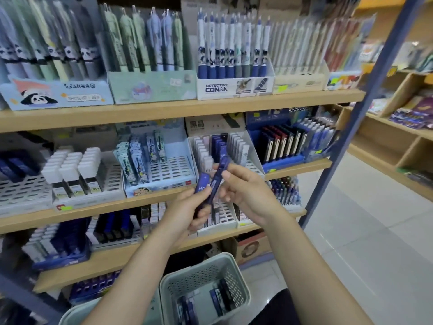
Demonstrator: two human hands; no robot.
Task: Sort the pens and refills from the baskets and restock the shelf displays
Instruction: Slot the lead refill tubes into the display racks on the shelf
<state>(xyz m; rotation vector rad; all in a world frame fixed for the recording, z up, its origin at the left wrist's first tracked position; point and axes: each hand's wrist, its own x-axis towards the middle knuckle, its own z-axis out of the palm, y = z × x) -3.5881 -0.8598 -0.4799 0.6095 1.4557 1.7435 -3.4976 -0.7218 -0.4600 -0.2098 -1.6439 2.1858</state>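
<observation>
While both hands meet in front of the middle shelf [164,202], the left hand [187,207] curls round a dark blue refill case [202,184] marked "HB", and the right hand [243,191] pinches a second blue case [219,174] just beside it. Each case is slim and flat, its long axis tilted, upper end pointing up and to the right toward the white display rack [251,151]. Below, a pale perforated basket [203,273] holds more blue cases [216,301].

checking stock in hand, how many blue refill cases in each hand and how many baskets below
Blue refill cases in left hand: 1
Blue refill cases in right hand: 1
Baskets: 2
Total: 4
</observation>
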